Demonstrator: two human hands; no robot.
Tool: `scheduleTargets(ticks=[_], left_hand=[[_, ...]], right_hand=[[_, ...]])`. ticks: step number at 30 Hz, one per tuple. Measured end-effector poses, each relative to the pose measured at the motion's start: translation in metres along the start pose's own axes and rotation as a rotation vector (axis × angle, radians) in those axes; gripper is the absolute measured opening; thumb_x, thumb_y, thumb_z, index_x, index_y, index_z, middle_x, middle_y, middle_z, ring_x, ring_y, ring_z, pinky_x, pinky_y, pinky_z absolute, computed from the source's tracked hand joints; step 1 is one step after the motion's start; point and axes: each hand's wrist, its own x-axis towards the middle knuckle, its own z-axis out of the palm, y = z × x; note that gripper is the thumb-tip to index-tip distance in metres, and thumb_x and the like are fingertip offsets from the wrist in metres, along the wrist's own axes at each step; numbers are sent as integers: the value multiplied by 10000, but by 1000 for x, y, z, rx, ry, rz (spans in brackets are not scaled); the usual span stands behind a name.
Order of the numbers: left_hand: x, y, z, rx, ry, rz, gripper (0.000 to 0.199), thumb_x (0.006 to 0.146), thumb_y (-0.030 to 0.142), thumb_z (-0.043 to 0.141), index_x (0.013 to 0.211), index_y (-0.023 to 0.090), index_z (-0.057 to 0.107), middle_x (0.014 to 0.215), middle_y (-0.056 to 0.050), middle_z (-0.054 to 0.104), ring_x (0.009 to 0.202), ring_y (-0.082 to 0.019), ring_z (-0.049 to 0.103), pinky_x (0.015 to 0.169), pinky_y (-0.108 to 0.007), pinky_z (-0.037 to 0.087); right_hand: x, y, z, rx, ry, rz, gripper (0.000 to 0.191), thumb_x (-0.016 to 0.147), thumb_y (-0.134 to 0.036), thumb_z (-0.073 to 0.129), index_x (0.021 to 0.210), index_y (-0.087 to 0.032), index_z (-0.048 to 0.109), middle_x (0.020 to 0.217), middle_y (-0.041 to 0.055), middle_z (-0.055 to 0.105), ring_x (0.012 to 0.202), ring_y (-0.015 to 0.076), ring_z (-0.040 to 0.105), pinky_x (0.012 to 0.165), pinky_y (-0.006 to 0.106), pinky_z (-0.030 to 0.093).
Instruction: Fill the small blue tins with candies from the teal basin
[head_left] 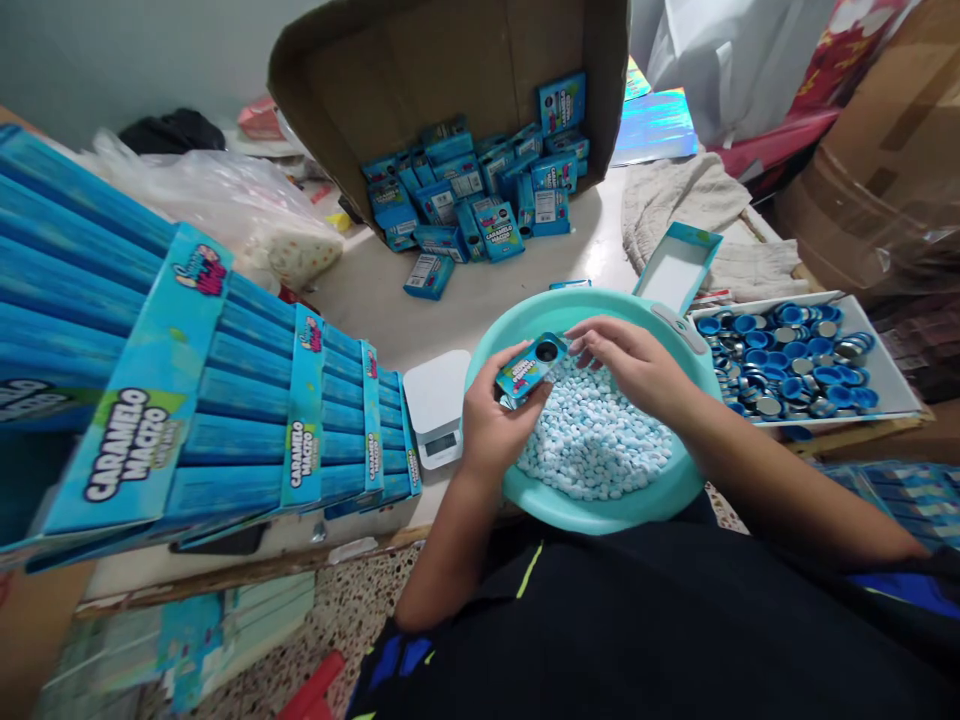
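My left hand point(495, 415) is closed around a small blue candy box point(523, 374) with a dark round opening in its face. It holds the box tilted over the left part of a turquoise basin point(600, 512). Many small pale blue and white candies point(600, 435) fill the basin's bottom. Beside the box's right end is my right hand point(626, 360), its fingers apart and slightly bent. I see nothing between those fingers, though some fingertips overlap each other.
A white scale point(436, 400) sits left of the basin, near stacked blue display cartons point(247, 400). Behind, a tipped cardboard box point(450, 60) holds several blue candy boxes point(500, 232). At right are a tray point(896, 375) of blue-and-silver caps point(787, 355) and an open carton point(677, 268).
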Motion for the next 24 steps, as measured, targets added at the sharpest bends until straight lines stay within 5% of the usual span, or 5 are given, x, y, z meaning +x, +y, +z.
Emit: scheduleTargets(ticks=[6, 10, 15, 18, 24], left_hand=[[5, 1, 0, -156, 225, -130, 511, 703, 237, 870, 1179, 218, 684, 1101, -62, 734, 989, -237, 728, 913, -409, 632], [7, 1, 0, -179, 201, -148, 511, 698, 213, 864, 1176, 224, 684, 1098, -60, 732, 989, -234, 729, 919, -400, 620], [6, -4, -2, -130, 85, -164, 505, 713, 221, 853, 1189, 216, 684, 1086, -54, 732, 979, -222, 724, 924, -384, 605], [6, -5, -3, -101, 62, -166, 513, 724, 237, 847, 1206, 211, 674, 1099, -57, 730, 1001, -225, 720, 930, -378, 600], [9, -3, -3, -58, -1, -143, 511, 729, 241, 837, 1209, 196, 668, 1123, -74, 730, 1024, -240, 723, 956, -411, 602]], right_hand=[[-19, 5, 20, -754, -589, 181, 651, 958, -595, 503, 1408, -133, 595, 1417, 294, 529, 1288, 490, 513, 973, 582, 467], [-29, -3, 37, -800, -816, 70, 1062, 777, -764, 663, 1545, -69, 431, 1504, 357, 414, 1355, 545, 446, 1034, 592, 441], [-15, -1, 39, -567, -1068, 140, 1168, 712, -766, 719, 1569, -62, 352, 1294, 277, 641, 1137, 441, 650, 920, 495, 535], [-9, 3, 40, -464, -1115, 192, 1154, 681, -753, 753, 1563, -104, 390, 1420, 249, 591, 1249, 434, 603, 1005, 493, 507], [-20, 14, 55, -269, -934, 232, 997, 706, -742, 745, 1465, -128, 547, 1419, 214, 615, 1277, 392, 612, 1046, 458, 513]])
